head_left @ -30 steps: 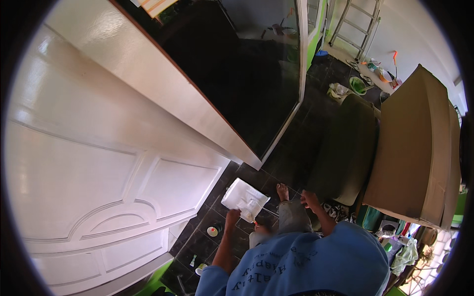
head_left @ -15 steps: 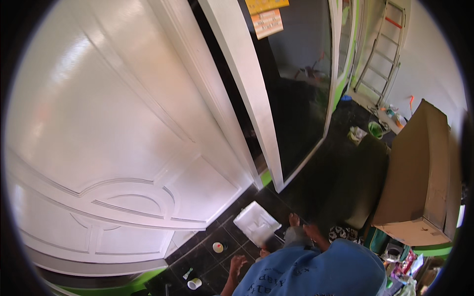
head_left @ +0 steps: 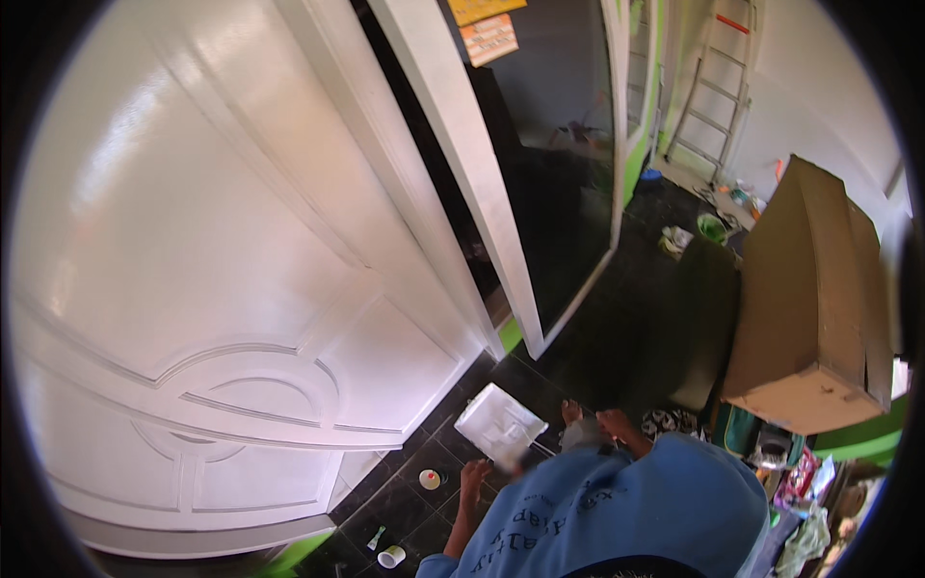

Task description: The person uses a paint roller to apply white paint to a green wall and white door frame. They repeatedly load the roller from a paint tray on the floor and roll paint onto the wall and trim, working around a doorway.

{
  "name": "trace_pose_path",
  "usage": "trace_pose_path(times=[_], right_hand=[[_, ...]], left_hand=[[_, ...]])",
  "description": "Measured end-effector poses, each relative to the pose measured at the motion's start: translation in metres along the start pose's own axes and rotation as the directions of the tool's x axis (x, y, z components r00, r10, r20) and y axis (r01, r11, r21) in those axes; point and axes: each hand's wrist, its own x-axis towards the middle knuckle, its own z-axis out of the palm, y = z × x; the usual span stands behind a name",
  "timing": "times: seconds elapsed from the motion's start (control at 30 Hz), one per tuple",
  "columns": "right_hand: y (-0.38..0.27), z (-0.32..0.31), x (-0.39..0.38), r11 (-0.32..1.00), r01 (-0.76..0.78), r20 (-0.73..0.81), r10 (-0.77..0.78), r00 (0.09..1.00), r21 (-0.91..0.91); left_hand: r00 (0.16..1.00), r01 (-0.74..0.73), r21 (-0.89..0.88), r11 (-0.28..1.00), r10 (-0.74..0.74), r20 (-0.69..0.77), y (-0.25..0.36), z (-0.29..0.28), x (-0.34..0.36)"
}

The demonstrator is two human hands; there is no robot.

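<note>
The left hand (head_left: 474, 473) looks loose, fingers apart, near the white tray's (head_left: 496, 422) bottom corner. I can't tell the right hand's (head_left: 614, 423) grip.

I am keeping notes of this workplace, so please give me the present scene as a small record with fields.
Left hand: near the white rectangular tray; grip unclear
Right hand: near the grey trouser leg; grip unclear
Tray: on dark tiled floor
Further left on floor: round white container, white cylindrical cup
Far left: glossy white panelled door
Right: large brown cardboard box
Background: metal ladder
</note>
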Motion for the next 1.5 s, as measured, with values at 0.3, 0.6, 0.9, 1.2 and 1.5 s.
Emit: trace_pose_path(times=[0.3, 0.6, 0.9, 1.2, 1.5], right_hand=[[-0.062, -0.007, -0.035, 0.999, -0.048, 0.042, 0.047, 0.998, 0.015], [-0.049, 0.003, -0.014, 0.985, 0.013, -0.024, -0.017, 1.0, -0.172], [-0.037, -0.055, 0.032, 0.998, -0.05, -0.134, 0.046, 0.99, -0.027], [-0.031, -0.132, 0.107, 0.816, -0.429, 0.182, 0.388, 0.903, 0.389], [-0.032, -0.178, 0.114, 0.589, -0.425, 0.072, 0.527, 0.847, 0.687]], left_hand=[[0.944, -0.319, 0.233, 0.919, 0.286, 0.164, -0.038, -0.034, -0.006], [0.974, 0.216, 0.128, 0.968, -0.222, 0.036, -0.037, -0.045, -0.048], [0.989, 0.147, 0.104, 0.984, -0.145, -0.026, -0.023, -0.012, -0.021], [0.998, -0.016, 0.353, 0.935, -0.009, 0.067, 0.115, 0.15, 0.056], [0.994, 0.109, 0.343, 0.933, -0.11, -0.016, 0.118, 0.15, 0.118]])
